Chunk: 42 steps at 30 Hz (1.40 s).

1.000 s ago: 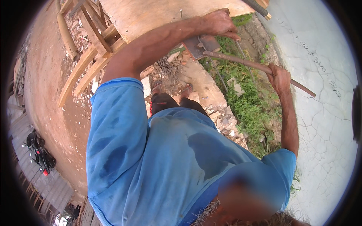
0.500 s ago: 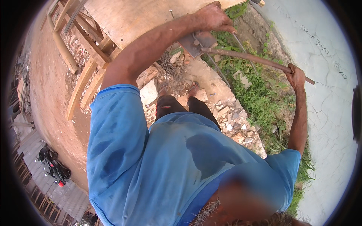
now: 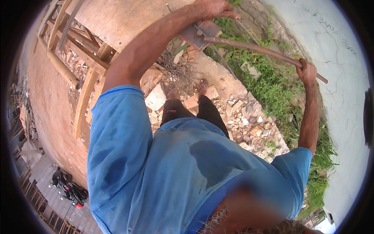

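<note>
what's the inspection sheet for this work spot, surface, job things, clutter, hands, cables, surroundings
surface: ground of bare dirt, strewn with broken masonry
job's things: long rusty bar reaching to a flat metal plate; thin rods run under it
clutter: rubble around the feet; tangled wire; weeds
grips: left hand by the plate end, what it holds cannot be told; right hand shut on the bar near its far end
cables: nothing seen
surroundings: cracked pale wall to the right; wooden frame to the left; motorbike on a walkway at lower left
</note>
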Tool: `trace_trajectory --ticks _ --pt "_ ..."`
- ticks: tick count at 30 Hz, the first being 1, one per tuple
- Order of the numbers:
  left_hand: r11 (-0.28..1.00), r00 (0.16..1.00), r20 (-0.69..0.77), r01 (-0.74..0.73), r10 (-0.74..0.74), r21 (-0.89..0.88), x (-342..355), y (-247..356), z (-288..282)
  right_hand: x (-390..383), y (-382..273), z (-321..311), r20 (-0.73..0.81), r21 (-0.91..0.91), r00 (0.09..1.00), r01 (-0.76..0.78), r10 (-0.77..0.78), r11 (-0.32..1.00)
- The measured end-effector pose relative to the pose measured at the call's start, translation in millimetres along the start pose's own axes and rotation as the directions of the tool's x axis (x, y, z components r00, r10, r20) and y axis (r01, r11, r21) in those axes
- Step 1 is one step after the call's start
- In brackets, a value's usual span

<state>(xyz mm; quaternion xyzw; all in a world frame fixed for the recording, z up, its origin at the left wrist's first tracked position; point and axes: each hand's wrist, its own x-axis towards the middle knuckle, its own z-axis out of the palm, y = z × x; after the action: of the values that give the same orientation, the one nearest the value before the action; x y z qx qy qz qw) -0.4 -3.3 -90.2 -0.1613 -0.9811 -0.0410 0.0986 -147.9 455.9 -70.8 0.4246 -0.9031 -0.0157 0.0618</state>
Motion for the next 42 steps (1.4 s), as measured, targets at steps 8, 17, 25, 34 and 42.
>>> trace_trajectory --ticks 8,17,25,34,42 --pt "1.000 0.999 0.015 0.031 -0.031 0.004 7 -6 15 -153 -113 -39 0.204 0.039 0.893 -0.417 0.401 0.908" --pt "0.993 0.994 -0.077 0.066 -0.074 -0.097 11 -6 19 -236 -267 -58 0.226 0.015 0.652 -0.745 0.723 0.667" --pt "0.989 0.987 -0.150 0.038 -0.059 -0.143 23 -15 34 -244 -321 -61 0.195 -0.060 0.522 -0.839 0.830 0.541" --pt "0.984 0.975 -0.217 0.014 -0.053 -0.179 26 -11 31 -250 -399 -72 0.077 -0.157 0.401 -0.899 0.913 0.409" --pt "0.984 0.995 -0.083 0.047 -0.062 -0.174 16 -4 8 -240 -527 -85 0.076 -0.098 0.235 -0.965 0.969 0.242"
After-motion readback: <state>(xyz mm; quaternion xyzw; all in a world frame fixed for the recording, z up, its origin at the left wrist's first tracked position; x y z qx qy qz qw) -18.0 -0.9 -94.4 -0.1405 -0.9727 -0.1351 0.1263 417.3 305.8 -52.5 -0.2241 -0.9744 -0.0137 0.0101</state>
